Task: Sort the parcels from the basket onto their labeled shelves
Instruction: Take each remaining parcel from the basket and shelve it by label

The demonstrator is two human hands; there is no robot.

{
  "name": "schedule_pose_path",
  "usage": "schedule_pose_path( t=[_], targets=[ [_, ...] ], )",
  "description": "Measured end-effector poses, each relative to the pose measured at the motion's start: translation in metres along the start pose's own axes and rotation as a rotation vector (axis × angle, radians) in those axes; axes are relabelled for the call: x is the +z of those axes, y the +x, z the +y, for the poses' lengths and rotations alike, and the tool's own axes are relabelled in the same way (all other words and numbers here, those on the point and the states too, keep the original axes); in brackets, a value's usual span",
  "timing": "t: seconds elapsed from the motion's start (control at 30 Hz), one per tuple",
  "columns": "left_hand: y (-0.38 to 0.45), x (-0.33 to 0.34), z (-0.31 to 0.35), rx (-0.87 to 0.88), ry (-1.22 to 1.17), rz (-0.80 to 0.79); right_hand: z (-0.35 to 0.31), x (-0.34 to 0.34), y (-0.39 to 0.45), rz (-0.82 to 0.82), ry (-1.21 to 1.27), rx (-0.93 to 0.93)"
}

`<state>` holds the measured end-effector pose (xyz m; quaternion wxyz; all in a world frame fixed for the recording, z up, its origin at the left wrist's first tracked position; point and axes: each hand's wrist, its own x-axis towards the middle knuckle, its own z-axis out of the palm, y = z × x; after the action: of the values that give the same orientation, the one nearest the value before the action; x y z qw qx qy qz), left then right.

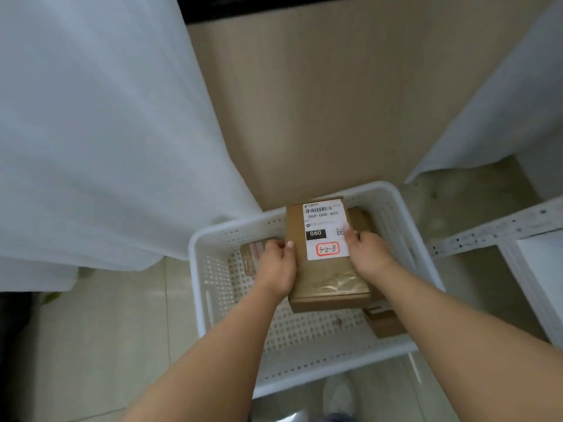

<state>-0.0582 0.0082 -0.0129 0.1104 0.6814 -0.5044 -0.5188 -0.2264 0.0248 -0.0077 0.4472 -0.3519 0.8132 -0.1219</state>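
I have the box gripped from both sides: my left hand curls round its left edge, my right hand its right edge, thumb on the white label marked 3-2-8. The box sits between my hands, over the white basket. Another parcel lies below my right hand, a flat one just left of my left hand.

Parcel above basket, between both hands.
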Motion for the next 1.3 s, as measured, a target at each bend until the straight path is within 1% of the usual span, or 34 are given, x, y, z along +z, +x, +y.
schedule_pose_path(
  t=[0.1,0.2,0.27,0.4,0.53,0.67,0.8,0.93,1.13,1.3],
  targets=[
    [-0.028,-0.012,0.065,0.081,0.01,0.007,-0.022,-0.055,-0.033,0.045,0.064,-0.072],
    [-0.054,-0.026,0.128,0.203,0.098,0.069,-0.045,-0.108,-0.065,0.135,0.154,-0.164],
    [-0.07,-0.038,0.163,0.292,0.152,0.096,-0.063,-0.141,-0.084,0.2,0.154,-0.204],
    [-0.108,-0.058,0.221,0.5,0.164,0.114,-0.091,-0.194,-0.127,0.32,0.135,-0.293],
    [-0.146,-0.07,0.274,0.705,0.174,0.099,-0.106,-0.237,-0.176,0.473,0.151,-0.374],
    [-0.191,-0.086,0.326,0.905,0.206,0.104,-0.122,-0.275,-0.235,0.687,0.162,-0.449],
    [-0.249,-0.117,0.363,1.084,0.211,0.103,-0.144,-0.3,-0.308,0.834,0.184,-0.487],
    [-0.314,-0.158,0.386,1.235,0.127,0.07,-0.167,-0.313,-0.388,0.979,0.206,-0.525],
    [-0.403,-0.212,0.422,1.446,0.064,0.107,-0.204,-0.336,-0.496,1.173,0.174,-0.583],
    [-0.484,-0.241,0.455,1.615,0.02,0.142,-0.22,-0.362,-0.584,1.364,0.169,-0.629]
  ],
)
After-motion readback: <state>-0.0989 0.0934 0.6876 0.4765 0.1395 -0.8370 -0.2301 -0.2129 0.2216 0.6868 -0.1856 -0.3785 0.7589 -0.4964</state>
